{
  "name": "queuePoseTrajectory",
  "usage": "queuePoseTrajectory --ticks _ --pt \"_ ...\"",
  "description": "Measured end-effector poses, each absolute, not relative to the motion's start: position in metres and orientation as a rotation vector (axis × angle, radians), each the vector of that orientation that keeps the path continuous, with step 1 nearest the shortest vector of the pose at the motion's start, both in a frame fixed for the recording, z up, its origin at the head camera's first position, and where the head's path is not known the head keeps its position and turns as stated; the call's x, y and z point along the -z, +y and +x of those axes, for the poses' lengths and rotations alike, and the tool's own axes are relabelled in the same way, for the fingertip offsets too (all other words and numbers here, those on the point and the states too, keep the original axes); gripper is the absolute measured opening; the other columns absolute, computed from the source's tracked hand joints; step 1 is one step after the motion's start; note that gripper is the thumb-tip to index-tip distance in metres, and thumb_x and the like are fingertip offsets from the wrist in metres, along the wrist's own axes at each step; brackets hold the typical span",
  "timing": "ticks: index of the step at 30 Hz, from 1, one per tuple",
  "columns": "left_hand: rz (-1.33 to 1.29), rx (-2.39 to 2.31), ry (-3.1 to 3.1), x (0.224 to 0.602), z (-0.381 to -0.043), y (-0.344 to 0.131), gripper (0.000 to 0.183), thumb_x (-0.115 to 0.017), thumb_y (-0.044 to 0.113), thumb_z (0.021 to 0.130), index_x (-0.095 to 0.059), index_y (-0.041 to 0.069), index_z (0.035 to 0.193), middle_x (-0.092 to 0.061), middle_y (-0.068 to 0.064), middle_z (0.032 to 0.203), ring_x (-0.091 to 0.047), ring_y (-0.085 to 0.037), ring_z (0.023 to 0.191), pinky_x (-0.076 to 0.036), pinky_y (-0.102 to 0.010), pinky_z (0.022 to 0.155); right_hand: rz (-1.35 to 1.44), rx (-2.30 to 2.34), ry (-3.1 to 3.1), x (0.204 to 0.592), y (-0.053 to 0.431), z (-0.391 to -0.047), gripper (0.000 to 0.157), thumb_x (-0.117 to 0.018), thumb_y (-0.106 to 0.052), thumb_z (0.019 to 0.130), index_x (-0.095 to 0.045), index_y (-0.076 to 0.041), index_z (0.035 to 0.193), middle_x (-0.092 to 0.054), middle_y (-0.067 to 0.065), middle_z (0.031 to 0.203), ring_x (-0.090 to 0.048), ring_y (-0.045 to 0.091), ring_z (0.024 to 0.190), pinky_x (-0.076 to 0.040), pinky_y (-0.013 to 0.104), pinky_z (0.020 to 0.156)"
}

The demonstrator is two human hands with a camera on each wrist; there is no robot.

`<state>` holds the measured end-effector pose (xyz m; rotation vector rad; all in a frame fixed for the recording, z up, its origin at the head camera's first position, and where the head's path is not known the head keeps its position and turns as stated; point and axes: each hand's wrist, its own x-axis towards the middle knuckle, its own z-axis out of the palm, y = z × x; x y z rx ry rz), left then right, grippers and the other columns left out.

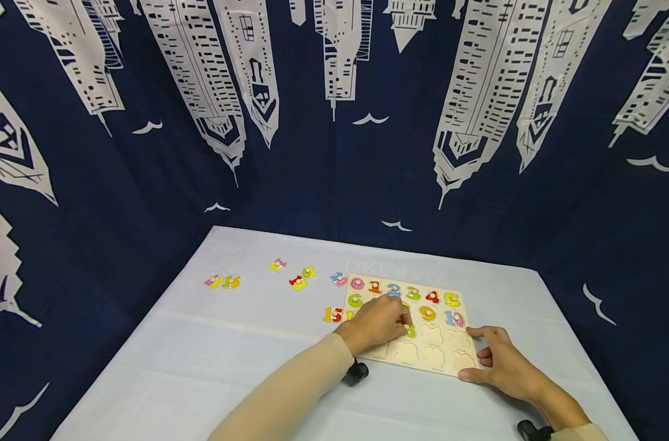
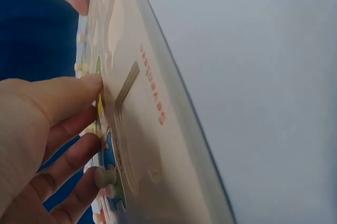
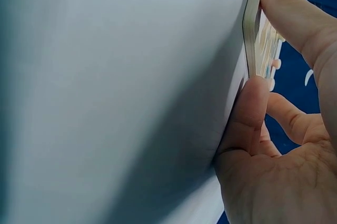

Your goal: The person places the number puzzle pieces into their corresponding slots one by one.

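Note:
A wooden number puzzle board [image 1: 378, 353] lies on the white table, with coloured number pieces such as a pink 0 [image 1: 357, 283], a yellow 5 [image 1: 452, 299] and a blue-and-pink 10 [image 1: 454, 318] in its upper rows. Over its middle, my left hand [image 1: 375, 321] pinches a yellow-and-green number piece [image 1: 410, 331], mostly covered by the fingers. In the left wrist view the thumb touches that piece's edge, close to the board's face. My right hand [image 1: 505, 364] grips the board's near right corner, thumb at the corner and fingers along the right side.
Beside the board's left edge lie a red-and-yellow 15 [image 1: 333, 315] and a blue-and-pink piece [image 1: 338, 278]. Farther left are several loose pieces, among them a yellow-and-green one [image 1: 308, 272] and a pink-and-yellow one [image 1: 213, 281]. A dark blue patterned curtain [image 1: 334, 171] hangs behind the table.

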<state>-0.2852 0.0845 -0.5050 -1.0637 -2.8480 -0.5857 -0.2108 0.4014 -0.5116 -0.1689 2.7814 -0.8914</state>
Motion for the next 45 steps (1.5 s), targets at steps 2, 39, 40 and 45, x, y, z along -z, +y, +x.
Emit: queuePoseTrajectory --ticks 2,39,40,45 --pt "-1.070 0.614 -2.850 0.506 -0.284 0.081 0.010 -0.090 0.020 0.104 -0.090 0.025 0.112 -0.081 0.011 0.111 -0.064 -0.002 0.101 -0.055 -0.016 0.090 -0.178 0.901 2.777 0.512 0.401 -0.210 0.121 -0.106 -0.048 0.084 -0.043 0.010 0.169 -0.040 0.031 0.156 -0.061 0.028 0.117 -0.058 0.019 0.086" --pt "-0.192 0.939 -2.725 0.507 -0.357 -0.149 0.018 -0.078 0.011 0.110 -0.087 0.007 0.125 -0.079 -0.017 0.129 -0.076 -0.034 0.120 -0.062 -0.054 0.110 -0.155 0.868 2.813 0.516 0.403 -0.211 0.120 -0.107 -0.049 0.083 -0.045 0.005 0.171 -0.043 0.029 0.157 -0.062 0.024 0.118 -0.057 0.019 0.086" --pt "-0.183 0.922 -2.728 0.508 -0.359 -0.154 0.019 -0.077 0.010 0.110 -0.086 0.006 0.126 -0.079 -0.019 0.132 -0.075 -0.036 0.124 -0.059 -0.056 0.117 -0.153 0.869 2.812 0.515 0.403 -0.211 0.120 -0.106 -0.049 0.083 -0.046 0.005 0.171 -0.043 0.029 0.158 -0.062 0.024 0.118 -0.057 0.019 0.086" --pt "-0.171 0.858 -2.777 0.510 -0.365 -0.170 0.022 -0.076 0.009 0.110 -0.084 0.004 0.130 -0.077 -0.021 0.138 -0.070 -0.041 0.135 -0.049 -0.060 0.131 -0.141 0.875 2.806 0.514 0.402 -0.209 0.119 -0.107 -0.049 0.083 -0.046 0.005 0.170 -0.043 0.029 0.157 -0.062 0.024 0.118 -0.056 0.019 0.086"
